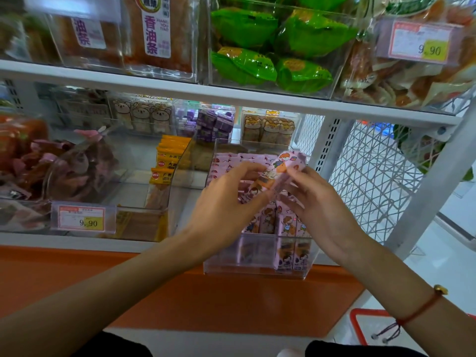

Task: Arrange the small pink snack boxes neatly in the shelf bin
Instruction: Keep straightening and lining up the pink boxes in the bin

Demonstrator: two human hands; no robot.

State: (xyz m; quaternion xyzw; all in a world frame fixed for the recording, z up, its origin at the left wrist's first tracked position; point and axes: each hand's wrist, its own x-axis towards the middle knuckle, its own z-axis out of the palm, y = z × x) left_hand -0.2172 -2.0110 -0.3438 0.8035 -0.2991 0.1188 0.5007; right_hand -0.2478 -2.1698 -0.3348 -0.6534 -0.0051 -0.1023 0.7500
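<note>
A clear acrylic bin [257, 267] stands at the front of the lower shelf and holds several small pink snack boxes with cartoon children. Upright boxes [286, 228] line its front, and more pink boxes [231, 161] lie stacked at its back. Above the bin, a tilted pink snack box [284, 162] is held between both hands. My left hand [226, 204] pinches its lower left end. My right hand [319, 204] grips its right side with curled fingers.
Left of the bin stand yellow snack packs [167, 161] in a clear bin and a 9.90 price tag [82, 219]. Purple boxes [216, 124] and bear-print boxes [268, 130] sit behind. A wire mesh side panel [373, 176] closes the right. An orange ledge [206, 297] runs below.
</note>
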